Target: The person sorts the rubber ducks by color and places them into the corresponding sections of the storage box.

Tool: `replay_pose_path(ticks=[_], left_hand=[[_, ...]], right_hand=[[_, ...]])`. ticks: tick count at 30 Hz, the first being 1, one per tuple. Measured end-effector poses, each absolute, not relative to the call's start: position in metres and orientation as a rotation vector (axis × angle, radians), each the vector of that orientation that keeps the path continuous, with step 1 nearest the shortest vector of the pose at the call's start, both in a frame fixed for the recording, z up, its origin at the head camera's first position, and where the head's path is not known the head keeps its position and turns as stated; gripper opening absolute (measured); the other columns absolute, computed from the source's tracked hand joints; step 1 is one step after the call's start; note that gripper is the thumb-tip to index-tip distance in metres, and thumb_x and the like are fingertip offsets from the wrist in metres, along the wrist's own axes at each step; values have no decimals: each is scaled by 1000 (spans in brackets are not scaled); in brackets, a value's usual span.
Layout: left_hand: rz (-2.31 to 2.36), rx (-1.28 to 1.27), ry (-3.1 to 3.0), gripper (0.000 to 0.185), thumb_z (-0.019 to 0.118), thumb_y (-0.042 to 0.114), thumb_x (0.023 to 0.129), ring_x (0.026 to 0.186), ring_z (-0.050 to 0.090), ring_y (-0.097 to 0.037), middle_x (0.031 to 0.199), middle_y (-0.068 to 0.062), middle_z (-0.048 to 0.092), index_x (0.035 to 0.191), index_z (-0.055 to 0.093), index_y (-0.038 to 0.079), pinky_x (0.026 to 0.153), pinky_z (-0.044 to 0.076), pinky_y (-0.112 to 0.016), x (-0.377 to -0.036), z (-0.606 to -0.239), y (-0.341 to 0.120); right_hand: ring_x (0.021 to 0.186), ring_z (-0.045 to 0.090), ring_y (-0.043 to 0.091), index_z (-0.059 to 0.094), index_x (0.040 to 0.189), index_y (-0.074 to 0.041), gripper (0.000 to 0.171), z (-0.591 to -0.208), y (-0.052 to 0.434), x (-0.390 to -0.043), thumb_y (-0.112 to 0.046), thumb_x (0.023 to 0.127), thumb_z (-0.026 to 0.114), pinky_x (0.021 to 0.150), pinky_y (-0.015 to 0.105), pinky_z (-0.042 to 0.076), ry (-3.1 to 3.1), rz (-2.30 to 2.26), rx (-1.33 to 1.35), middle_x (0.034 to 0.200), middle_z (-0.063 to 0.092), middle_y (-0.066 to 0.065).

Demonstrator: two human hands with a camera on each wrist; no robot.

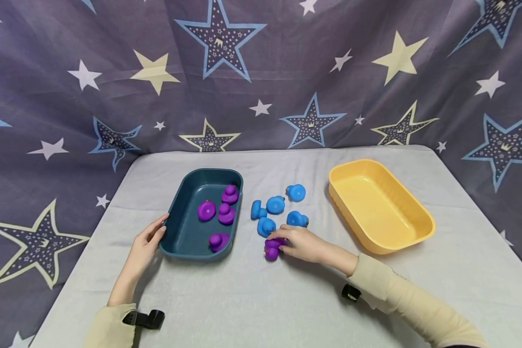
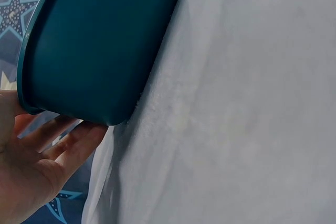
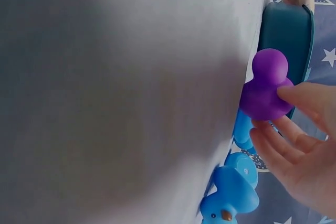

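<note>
My right hand (image 1: 302, 244) pinches a purple duck (image 3: 268, 85) — thumb opposing fingers, presumably for control — just beside the blue ducks (image 1: 275, 205), outside the teal bin (image 1: 187, 222). My left hand (image 1: 145, 241), fingers spread, touches the bin's side (likely steadying it).

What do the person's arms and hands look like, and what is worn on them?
The left hand and right hand wear no gloves. The left sleeve and right sleeve are plain beige. A black strap with a chunky end crosses the left one; a black piece shows at the right one.
</note>
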State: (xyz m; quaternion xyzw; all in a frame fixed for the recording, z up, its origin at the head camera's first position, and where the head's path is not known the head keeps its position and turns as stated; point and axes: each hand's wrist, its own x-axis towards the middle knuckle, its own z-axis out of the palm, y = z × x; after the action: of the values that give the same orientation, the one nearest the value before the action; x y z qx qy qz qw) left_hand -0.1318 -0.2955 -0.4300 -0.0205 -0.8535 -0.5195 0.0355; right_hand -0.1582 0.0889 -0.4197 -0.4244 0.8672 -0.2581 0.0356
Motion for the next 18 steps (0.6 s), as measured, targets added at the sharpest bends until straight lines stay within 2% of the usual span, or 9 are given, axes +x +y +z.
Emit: replay_pose_path(ticks=[6,18], left_hand=[[-1568,-48,-2633,46,39,28,95,115,40,-14,133,-23,37,134,37,3,72,42,-9,-132,-431,-297],[-1539,-51,-2650,45,39,26,95,117,37,-30,134,-24,36,134,37,4,70,42,-8,-131,-429,-295]], right_hand=[[82,54,11,62,108,-8,26,-421,89,-159,-3,82,59,73,24,46,2677,-818,-1356,91,60,2],[80,53,10,61,109,-8,26,-418,87,-158,-3,84,57,71,21,46,2649,-883,-1363,91,60,2]])
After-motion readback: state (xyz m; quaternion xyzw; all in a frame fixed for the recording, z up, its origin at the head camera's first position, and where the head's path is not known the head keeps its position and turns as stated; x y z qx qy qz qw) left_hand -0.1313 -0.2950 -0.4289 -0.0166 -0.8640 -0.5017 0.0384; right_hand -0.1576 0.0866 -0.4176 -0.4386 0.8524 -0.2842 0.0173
